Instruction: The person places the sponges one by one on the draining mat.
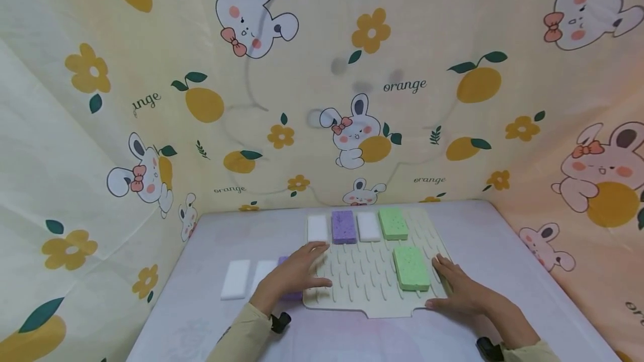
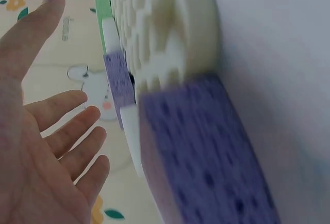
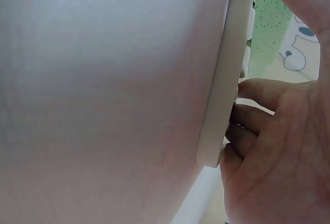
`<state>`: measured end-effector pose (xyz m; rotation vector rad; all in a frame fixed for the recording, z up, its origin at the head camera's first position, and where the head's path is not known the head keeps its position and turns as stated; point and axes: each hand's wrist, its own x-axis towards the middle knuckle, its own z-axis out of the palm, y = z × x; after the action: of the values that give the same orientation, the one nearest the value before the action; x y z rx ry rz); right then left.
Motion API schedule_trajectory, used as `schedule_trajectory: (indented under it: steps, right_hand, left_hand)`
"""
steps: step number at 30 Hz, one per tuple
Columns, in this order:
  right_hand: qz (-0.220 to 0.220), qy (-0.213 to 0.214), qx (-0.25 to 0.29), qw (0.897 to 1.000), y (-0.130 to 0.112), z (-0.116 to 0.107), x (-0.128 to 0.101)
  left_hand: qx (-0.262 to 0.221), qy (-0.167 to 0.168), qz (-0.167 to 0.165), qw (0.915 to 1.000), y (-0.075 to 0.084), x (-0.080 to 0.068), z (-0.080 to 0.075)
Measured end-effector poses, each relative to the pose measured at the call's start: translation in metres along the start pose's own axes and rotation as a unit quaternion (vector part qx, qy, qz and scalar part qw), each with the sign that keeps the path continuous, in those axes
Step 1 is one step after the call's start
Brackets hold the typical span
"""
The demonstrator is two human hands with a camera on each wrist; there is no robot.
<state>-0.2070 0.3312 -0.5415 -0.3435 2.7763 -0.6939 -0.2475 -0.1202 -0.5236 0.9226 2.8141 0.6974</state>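
A cream ridged mat (image 1: 362, 295) lies on the table. Along its back edge stand a white block (image 1: 317, 228), a purple sponge (image 1: 344, 227), a second white block (image 1: 369, 227) and a green sponge (image 1: 393, 224). Another green sponge (image 1: 411, 268) sits nearer the front right. My left hand (image 1: 292, 275), fingers spread and holding nothing, overlaps the mat's left edge in the head view. It partly hides a purple sponge (image 2: 206, 152) beside the mat. With fingertips on the mat's right edge and thumb by its front corner, my right hand (image 1: 465, 292) touches the mat.
Two more white blocks, an outer one (image 1: 235, 280) and an inner one (image 1: 263, 272), lie on the table left of the mat. A patterned cloth (image 1: 302, 99) with rabbits and oranges hangs behind the table (image 1: 216, 239) and at both sides.
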Motion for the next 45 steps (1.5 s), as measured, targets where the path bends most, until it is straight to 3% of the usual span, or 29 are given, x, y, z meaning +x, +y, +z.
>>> schedule_trajectory:
  steps: [4,10,18,28,45]
  right_hand:
    - [-0.005,0.004,-0.002,1.000,0.001,0.000,0.000]
    - [0.003,-0.006,0.008,1.000,0.004,0.004,0.001]
    - [0.011,0.000,-0.001,1.000,0.005,0.004,0.003]
    - [0.008,-0.001,0.000,1.000,0.003,0.003,0.001]
    - [0.019,-0.006,0.004,1.000,0.000,0.002,0.001]
  left_hand:
    - [-0.008,0.008,-0.023,0.9997,-0.012,-0.010,-0.006]
    - [-0.029,0.022,-0.032,0.9988,-0.028,-0.028,-0.015]
    - [-0.023,0.037,-0.049,0.9978,-0.053,-0.049,-0.025]
    - [-0.047,0.051,-0.110,0.9915,-0.078,-0.080,-0.036]
    - [-0.015,0.058,-0.118,0.9912,-0.118,-0.129,-0.046]
